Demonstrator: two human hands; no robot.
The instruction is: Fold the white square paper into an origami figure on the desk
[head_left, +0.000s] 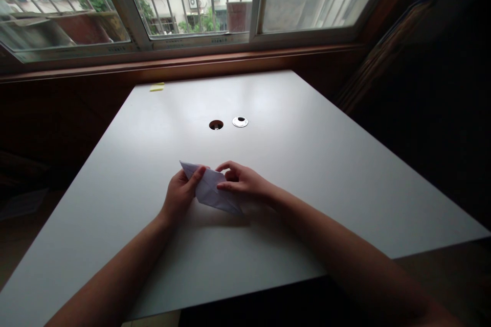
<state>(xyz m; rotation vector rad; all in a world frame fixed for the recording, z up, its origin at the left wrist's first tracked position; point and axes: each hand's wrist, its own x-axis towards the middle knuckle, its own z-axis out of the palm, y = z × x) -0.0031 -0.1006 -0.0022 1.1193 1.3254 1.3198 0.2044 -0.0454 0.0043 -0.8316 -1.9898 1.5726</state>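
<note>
A folded sheet of white paper (pixel 210 189) with pointed ends is held just above the table, tilted down toward the right. My left hand (pixel 181 189) grips its left part, thumb on top and the fingers hidden behind it. At the paper's upper right edge is my right hand (pixel 243 179), with the thumb on the near face and the index finger curled at the top edge. The paper sits between that thumb and finger. A soft shadow falls on the table below.
The white table (pixel 307 163) has a round cable hole (pixel 216 125) with a round grommet cover (pixel 240 122) beside it. Yellow tape (pixel 157 87) sticks near the far left corner. A barred window (pixel 199 0) stands behind the table, above a wooden sill (pixel 184 64).
</note>
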